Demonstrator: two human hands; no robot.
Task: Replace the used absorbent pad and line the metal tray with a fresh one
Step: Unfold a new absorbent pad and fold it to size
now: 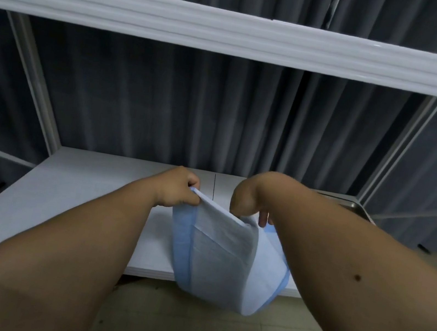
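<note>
My left hand (178,190) and right hand (248,202) each pinch a top corner of the pad (222,255), hanging over the table (75,199) edge. It may slip and drop; the tray (355,207) sits far right.

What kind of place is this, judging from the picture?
Probably a storage or utility corner: white metal shelving, a grey curtain behind it, and a steel tray on the white shelf board.

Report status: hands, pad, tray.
Left hand and right hand grip the pad, half folded, above the shelf. Tray far right, mostly hidden by the right arm.
</note>
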